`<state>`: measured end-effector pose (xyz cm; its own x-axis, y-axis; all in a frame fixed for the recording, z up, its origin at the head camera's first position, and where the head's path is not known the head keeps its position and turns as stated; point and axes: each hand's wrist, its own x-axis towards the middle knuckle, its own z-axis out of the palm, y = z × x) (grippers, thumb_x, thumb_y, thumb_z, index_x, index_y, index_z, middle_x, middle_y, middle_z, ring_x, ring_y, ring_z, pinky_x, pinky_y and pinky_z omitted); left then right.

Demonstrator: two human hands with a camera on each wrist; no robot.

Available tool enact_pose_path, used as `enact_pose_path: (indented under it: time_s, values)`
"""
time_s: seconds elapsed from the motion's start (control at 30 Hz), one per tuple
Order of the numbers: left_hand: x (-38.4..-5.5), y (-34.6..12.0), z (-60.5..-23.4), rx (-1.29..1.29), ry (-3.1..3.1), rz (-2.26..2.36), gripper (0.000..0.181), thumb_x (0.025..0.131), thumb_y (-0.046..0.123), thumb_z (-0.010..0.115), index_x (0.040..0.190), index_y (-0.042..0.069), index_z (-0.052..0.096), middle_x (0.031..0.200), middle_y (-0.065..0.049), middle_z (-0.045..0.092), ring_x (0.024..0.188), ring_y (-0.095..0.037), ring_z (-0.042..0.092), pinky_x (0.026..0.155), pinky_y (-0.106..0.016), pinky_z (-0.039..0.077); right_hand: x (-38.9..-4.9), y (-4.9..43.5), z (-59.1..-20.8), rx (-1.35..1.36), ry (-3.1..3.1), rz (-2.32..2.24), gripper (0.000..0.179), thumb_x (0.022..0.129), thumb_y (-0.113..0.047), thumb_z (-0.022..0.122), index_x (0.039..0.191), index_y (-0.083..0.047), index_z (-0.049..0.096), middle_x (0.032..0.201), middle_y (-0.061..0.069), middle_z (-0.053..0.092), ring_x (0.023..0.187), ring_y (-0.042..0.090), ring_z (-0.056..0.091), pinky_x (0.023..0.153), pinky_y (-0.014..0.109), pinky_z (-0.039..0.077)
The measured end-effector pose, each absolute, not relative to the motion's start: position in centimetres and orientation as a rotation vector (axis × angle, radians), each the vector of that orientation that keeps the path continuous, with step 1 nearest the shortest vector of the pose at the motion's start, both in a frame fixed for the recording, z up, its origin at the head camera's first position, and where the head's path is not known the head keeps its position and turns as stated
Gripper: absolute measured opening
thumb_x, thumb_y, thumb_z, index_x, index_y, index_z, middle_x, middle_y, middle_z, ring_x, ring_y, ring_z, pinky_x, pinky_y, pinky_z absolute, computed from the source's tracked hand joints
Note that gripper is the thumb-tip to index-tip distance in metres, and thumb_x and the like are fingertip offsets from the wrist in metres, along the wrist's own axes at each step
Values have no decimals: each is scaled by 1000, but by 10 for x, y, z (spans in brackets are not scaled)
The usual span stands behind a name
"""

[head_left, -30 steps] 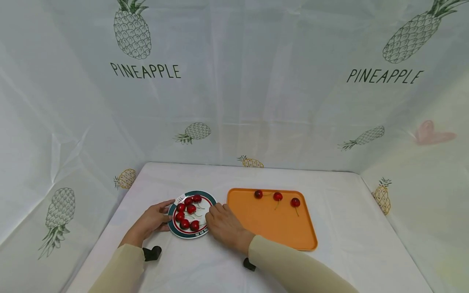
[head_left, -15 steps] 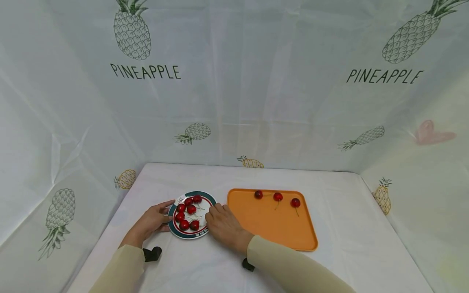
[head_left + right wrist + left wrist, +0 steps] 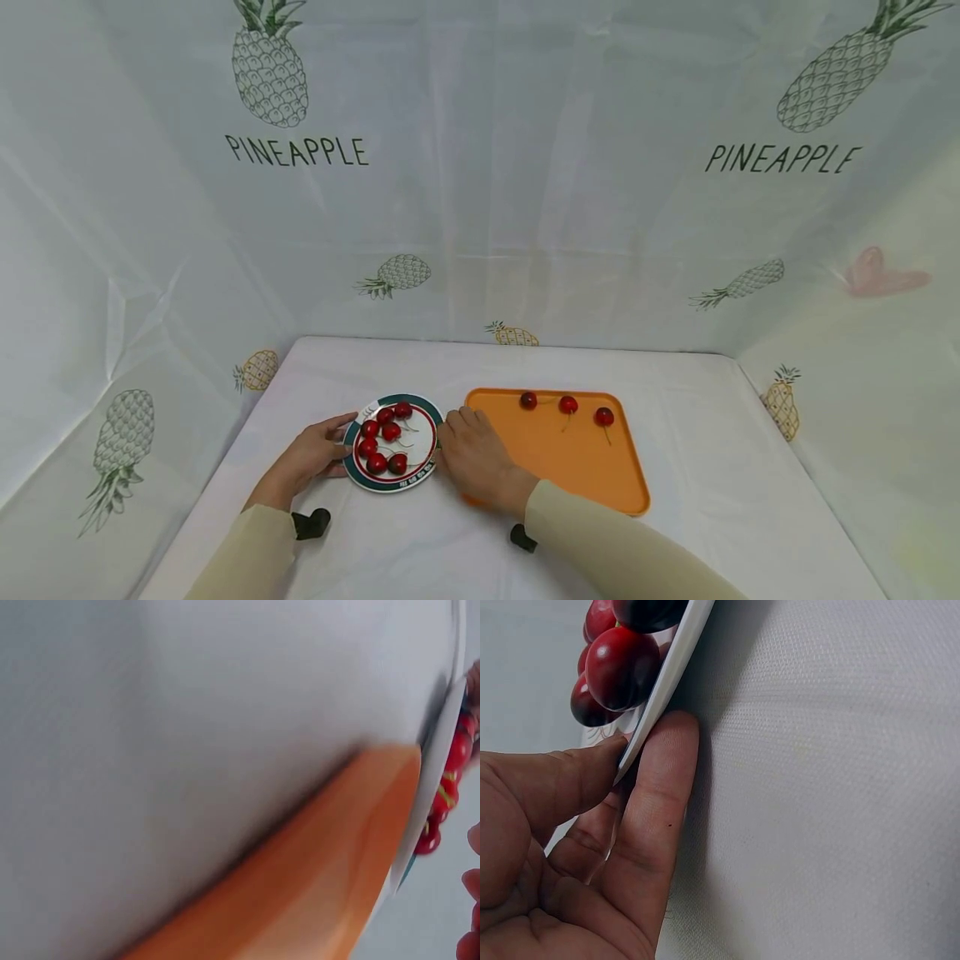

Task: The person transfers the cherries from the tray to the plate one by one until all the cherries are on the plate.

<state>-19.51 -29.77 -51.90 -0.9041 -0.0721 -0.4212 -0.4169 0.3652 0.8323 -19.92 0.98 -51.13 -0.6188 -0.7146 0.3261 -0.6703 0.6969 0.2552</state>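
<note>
A round plate (image 3: 422,433) with a green rim carries several red cherries (image 3: 391,431), their thin stems showing. My left hand (image 3: 310,454) pinches its left rim; in the left wrist view the thumb (image 3: 570,780) is on top and a finger lies beneath. My right hand (image 3: 480,458) is at the plate's right edge, knuckles up, overlapping the left side of an orange tray (image 3: 555,458). In the right wrist view only a few fingertips (image 3: 472,883) show at the right edge; I cannot tell if they hold anything.
Three more cherries lie near the tray's far edge, such as a cherry (image 3: 567,405) in the middle. A white cloth (image 3: 390,542) covers the table. Behind it hangs a curtain (image 3: 480,208) printed with pineapples.
My right hand has shifted a little to the right, off the plate's right rim and further over the tray. The left hand, plate and visible cherries keep their places.
</note>
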Motion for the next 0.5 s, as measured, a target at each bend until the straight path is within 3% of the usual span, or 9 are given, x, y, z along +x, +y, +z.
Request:
enact_pose_path:
  time_s: [0.27,0.5]
  values:
    - [-195,-298,-519,-442,2334,1521,70,100,0,63,164,15,38,157,-33,38,89,-21,69,75,-32,65,-210,47,-509,912,-2578,-79,26,103,-37,64,105,-11,62,95,2,49,94,22,44,82,33,43]
    - [-195,-298,-521,-446,2335,1519,70,100,1,63,164,14,38,155,-34,38,88,-20,69,76,-34,65,-219,89,-510,815,-2573,10,25,101,-31,70,102,-7,62,97,8,54,95,27,50,82,38,47]
